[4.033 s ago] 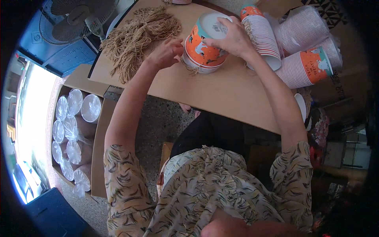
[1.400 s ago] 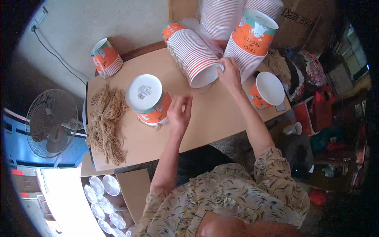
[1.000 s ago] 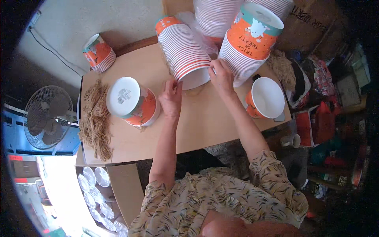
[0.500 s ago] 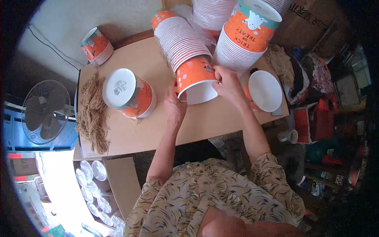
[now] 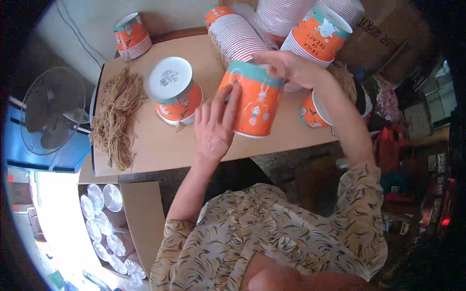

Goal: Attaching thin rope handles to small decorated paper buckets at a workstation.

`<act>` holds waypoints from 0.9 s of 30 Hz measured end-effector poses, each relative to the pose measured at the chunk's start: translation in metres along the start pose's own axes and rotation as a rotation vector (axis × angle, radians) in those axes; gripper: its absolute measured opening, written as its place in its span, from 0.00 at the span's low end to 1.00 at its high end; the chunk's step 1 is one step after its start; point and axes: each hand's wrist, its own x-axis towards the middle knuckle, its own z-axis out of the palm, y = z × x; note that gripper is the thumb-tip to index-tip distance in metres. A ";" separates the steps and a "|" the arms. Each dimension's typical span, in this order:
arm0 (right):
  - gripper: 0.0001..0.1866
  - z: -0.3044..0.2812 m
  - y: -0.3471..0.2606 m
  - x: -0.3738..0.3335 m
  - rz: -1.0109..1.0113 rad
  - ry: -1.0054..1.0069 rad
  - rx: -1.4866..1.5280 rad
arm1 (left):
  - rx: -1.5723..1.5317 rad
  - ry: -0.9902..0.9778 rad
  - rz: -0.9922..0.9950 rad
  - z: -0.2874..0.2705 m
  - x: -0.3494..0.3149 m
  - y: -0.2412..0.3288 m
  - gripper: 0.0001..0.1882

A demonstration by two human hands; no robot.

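Note:
An orange paper bucket (image 5: pixel 257 104) with a teal band and little printed figures is in the air above the table's near edge, its white rim downward. My left hand (image 5: pixel 216 123) grips its left side, fingers laid along the wall and the thumb out of sight. At the teal end, my right hand (image 5: pixel 301 70) is bent over the upper right edge, its fingers slightly blurred. Just beyond lies a long nested stack of the same buckets (image 5: pixel 238 36) on its side. To the left, another bucket (image 5: pixel 179 104) stands upside down, its white base up.
Brown raffia-like strands (image 5: pixel 116 119) lie along the table's left side. A small bucket stack (image 5: pixel 132 39) stands back left, a taller one (image 5: pixel 320 36) back right. One bucket (image 5: pixel 313 111) sits at the right. A fan (image 5: pixel 53 111) and a carton (image 5: pixel 145 218) of clear plastic items flank the table.
The bucket has turned so its open mouth no longer faces me and its printed wall shows. My right hand has moved up from the rim to the teal end. The view has shifted slightly.

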 end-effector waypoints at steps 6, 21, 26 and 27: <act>0.48 0.025 -0.059 0.031 0.089 -0.032 0.064 | 0.049 0.079 0.091 -0.032 0.019 -0.020 0.34; 0.31 0.001 -0.175 0.045 0.046 0.135 -0.089 | -1.360 0.122 -0.555 -0.079 0.024 -0.060 0.22; 0.34 0.011 -0.192 0.053 0.037 0.135 -0.167 | -1.597 -0.113 -0.690 -0.084 0.049 -0.067 0.21; 0.35 0.009 -0.193 0.055 0.051 0.126 -0.174 | -1.599 -0.111 -0.693 -0.084 0.052 -0.069 0.21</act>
